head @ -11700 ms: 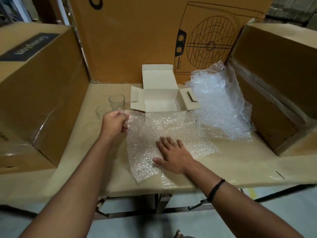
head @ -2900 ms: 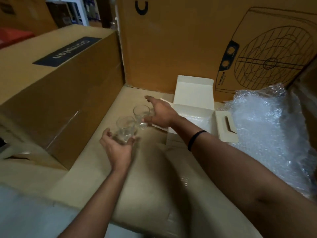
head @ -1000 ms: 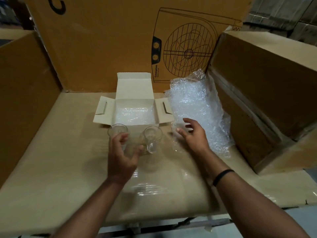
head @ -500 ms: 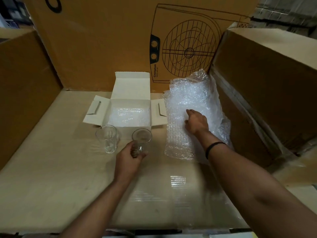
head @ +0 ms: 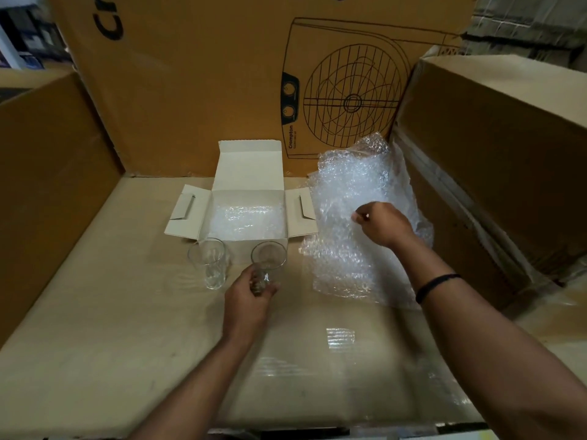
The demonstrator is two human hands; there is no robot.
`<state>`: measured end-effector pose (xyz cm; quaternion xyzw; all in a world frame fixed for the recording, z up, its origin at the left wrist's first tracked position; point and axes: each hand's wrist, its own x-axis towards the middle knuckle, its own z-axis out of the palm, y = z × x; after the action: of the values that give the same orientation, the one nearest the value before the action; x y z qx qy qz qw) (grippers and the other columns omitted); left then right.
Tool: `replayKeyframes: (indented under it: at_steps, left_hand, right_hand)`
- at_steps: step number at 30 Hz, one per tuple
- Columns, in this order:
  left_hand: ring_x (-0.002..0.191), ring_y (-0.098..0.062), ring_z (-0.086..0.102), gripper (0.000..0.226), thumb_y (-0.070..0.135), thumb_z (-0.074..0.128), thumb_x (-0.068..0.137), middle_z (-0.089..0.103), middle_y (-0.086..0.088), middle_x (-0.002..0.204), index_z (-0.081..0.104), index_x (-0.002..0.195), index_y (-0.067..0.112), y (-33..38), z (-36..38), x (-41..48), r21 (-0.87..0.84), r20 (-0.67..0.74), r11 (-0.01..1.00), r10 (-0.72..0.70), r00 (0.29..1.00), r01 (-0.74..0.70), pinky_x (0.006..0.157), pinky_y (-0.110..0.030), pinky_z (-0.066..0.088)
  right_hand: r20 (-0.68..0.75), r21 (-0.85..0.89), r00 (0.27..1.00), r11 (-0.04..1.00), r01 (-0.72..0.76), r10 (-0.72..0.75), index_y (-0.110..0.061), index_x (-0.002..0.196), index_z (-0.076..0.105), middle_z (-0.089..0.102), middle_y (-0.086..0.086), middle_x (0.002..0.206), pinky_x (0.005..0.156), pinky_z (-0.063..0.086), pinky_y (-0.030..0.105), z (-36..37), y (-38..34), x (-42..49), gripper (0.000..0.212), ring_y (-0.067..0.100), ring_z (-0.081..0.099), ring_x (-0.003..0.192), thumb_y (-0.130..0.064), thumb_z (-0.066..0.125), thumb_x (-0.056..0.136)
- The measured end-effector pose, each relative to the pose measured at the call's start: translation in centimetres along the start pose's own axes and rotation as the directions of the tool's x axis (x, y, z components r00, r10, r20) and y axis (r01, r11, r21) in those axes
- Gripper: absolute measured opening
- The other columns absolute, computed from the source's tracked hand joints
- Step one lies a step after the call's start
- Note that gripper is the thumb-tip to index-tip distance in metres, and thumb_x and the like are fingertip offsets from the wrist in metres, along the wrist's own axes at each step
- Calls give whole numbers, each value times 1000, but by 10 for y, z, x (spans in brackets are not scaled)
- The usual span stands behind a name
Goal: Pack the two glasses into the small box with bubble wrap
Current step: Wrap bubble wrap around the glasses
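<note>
**Head view: one glass gripped, the lined box standing open**

Nearest us lies the worktop (head: 127, 328), flat pale cardboard under a glossy clear film that throws back the light. On it our left hand (head: 251, 296) curls its fingers round the lower part of the held glass (head: 268, 258), a clear round tumbler with its mouth upward. We cannot tell whether its base touches the worktop. Just left of it the standing glass (head: 209, 262) sits upright and empty, apart from the hand.

A black wristband (head: 436, 285) circles our right wrist. Our right hand (head: 384, 228) reaches over the bubble wrap sheet (head: 346, 192), fingers curled in and pinching the wrap. That sheet is crinkled and shiny. It runs from the worktop up against the cartons behind it, and its left edge reaches the box's right flap (head: 300, 214).

Just beyond the glasses stands the small box (head: 247, 166), made of white card. Its lid is upright at the back and the left flap (head: 185, 211) is spread outward like the right one. Inside, a bubble wrap lining (head: 244, 220) covers the floor. Both glasses are outside the box, just before its near wall.

Farther off, plain brown corrugated board walls us in. The fan carton (head: 197, 90) stands across the back, printed with a line drawing of a grilled fan. The left carton (head: 47, 185) and the right carton (head: 492, 154) close off the sides.
</note>
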<state>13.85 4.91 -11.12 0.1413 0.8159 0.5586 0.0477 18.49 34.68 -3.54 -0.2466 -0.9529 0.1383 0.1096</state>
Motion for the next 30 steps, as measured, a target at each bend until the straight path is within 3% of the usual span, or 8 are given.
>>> replayKeyframes:
  at_steps: [2, 5, 10, 12, 15, 19, 27, 30]
  left_hand:
    - [75, 2, 59, 41, 18, 81, 76, 65, 11, 81, 65, 114, 23, 0, -1, -2, -17, 13, 1000, 5, 1000, -5, 68, -10, 43]
    - [69, 7, 56, 36, 16, 79, 77, 62, 14, 76, 65, 109, 25, 1, -3, -4, -29, 24, 999, 25, 999, -24, 63, -5, 40]
    - [72, 0, 58, 40, 15, 79, 77, 66, 6, 81, 65, 114, 19, 0, -2, -3, -48, 25, 998, 34, 999, -33, 62, -4, 40]
    - [74, -4, 59, 38, 15, 78, 78, 66, 4, 83, 65, 113, 20, 0, -3, -4, -60, 28, 998, 28, 999, -27, 62, -5, 41]
    - [79, -15, 63, 34, 17, 77, 79, 67, 3, 86, 63, 108, 26, 2, -3, -6, -93, 35, 996, 18, 999, -15, 65, -17, 46]
    - [92, -16, 64, 66, 17, 78, 78, 67, -1, 106, 47, 136, 28, 0, -2, -5, -145, 55, 988, -37, 998, 45, 80, -29, 53]
    - [126, 0, 32, 92, 1, 72, 80, 30, 14, 139, 18, 152, 16, 15, -21, -27, -108, 135, 992, 78, 988, -64, 91, 3, 26]
    - [133, -6, 34, 85, -6, 62, 82, 30, 10, 147, 19, 152, 16, 33, -37, -36, -88, 94, 975, 211, 973, -203, 107, -28, 40]
  right_hand:
    - [109, -79, 993, 996, -37, 45, -20, 106, 71, 70, 1, 108, 71, 50, 33, -6, 1, -6, 22, 25, 63, 92, -18, 51, 97]
    - [64, -90, 996, 994, -58, 64, -12, 91, 68, 71, 9, 97, 62, 46, 36, -14, 2, -14, 24, 26, 61, 79, -3, 46, 87]
    - [292, -280, 952, 960, -10, 95, -26, 120, 68, 68, 1, 119, 83, 56, 40, -11, 0, -34, 36, 24, 63, 97, -10, 50, 94]
    - [238, -282, 963, 958, -55, 125, -27, 116, 70, 69, 2, 117, 82, 55, 37, -6, 1, -42, 30, 23, 63, 95, -13, 54, 94]
    - [-104, -53, 983, 987, -155, 148, -22, 107, 71, 70, 4, 113, 82, 53, 35, -18, -2, -49, 19, 24, 64, 97, -15, 59, 94]
    - [-379, 312, 886, 938, -150, 268, -11, 106, 69, 69, 7, 103, 83, 53, 44, -54, -19, -53, 23, 21, 62, 92, -27, 53, 100]
    - [-280, 711, 880, 699, -79, 384, -17, 91, 64, 63, 2, 87, 66, 48, 31, -86, -63, -51, 15, 15, 55, 72, -22, 53, 100]
    - [-169, 820, 906, 565, -88, 387, -15, 85, 60, 62, 3, 88, 65, 48, 29, -86, -79, -46, 21, 16, 57, 75, -20, 49, 102]
